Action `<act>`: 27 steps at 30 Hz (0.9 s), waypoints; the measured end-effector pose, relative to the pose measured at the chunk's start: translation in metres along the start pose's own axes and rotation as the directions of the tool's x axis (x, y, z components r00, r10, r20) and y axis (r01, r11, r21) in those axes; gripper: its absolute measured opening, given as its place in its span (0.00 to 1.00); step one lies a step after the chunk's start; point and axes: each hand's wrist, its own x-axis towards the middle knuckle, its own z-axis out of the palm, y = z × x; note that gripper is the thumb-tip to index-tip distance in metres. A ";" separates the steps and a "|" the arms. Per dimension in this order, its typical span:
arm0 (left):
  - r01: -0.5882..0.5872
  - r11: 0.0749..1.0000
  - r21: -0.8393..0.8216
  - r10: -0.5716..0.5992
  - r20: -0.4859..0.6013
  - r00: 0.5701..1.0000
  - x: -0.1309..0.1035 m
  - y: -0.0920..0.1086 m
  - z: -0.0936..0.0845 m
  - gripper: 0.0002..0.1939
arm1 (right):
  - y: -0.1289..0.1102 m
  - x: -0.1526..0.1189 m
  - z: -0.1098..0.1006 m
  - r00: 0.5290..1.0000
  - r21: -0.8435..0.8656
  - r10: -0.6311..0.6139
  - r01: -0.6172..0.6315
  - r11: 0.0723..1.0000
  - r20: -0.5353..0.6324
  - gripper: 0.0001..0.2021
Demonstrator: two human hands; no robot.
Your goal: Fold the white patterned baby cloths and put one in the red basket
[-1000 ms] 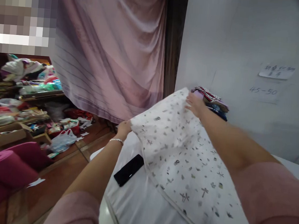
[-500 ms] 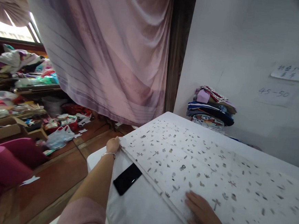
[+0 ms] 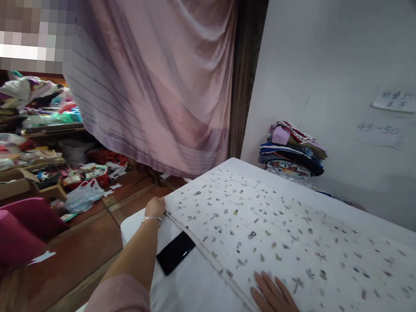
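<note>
A white cloth (image 3: 267, 228) with small printed plants and figures lies spread over the white table (image 3: 197, 294). My left hand (image 3: 155, 207), with a bracelet at the wrist, is closed on the cloth's corner at the table's left edge. Flat on the cloth near its front edge rests my right hand (image 3: 272, 295), fingers spread. A black phone (image 3: 176, 252) lies on the table between my left forearm and the cloth's front edge, its upper corner close to that edge.
Folded clothes (image 3: 293, 150) are stacked beyond the table, by the wall. A pink curtain (image 3: 171, 76) hangs behind. On the floor at left are pink rolls (image 3: 7, 231), a plastic bag (image 3: 84, 196), cardboard boxes (image 3: 4, 185) and paper scraps.
My right hand has moved slightly left on the cloth, and its fingers are now more spread. My left hand still grips the corner. The view has shifted slightly.
</note>
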 end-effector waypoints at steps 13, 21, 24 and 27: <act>-0.781 0.623 -0.041 0.782 0.004 0.624 -0.116 0.092 0.042 0.19 | -0.039 -0.021 -0.037 0.982 0.052 -0.031 0.041 0.998 -0.188 0.34; -0.765 0.623 -0.164 0.778 0.030 0.628 -0.203 0.077 0.018 0.16 | -0.042 -0.039 -0.025 0.972 0.001 0.091 -0.093 0.996 -0.217 0.29; -0.671 0.730 -0.132 0.682 0.065 0.729 -0.204 0.048 0.000 0.15 | -0.042 -0.047 -0.011 0.940 -0.057 0.075 -0.100 0.993 -0.334 0.24; -0.525 0.849 -0.057 0.527 0.036 0.849 -0.192 0.021 -0.016 0.16 | -0.042 -0.054 -0.001 0.885 -0.092 0.026 -0.078 0.993 -0.465 0.19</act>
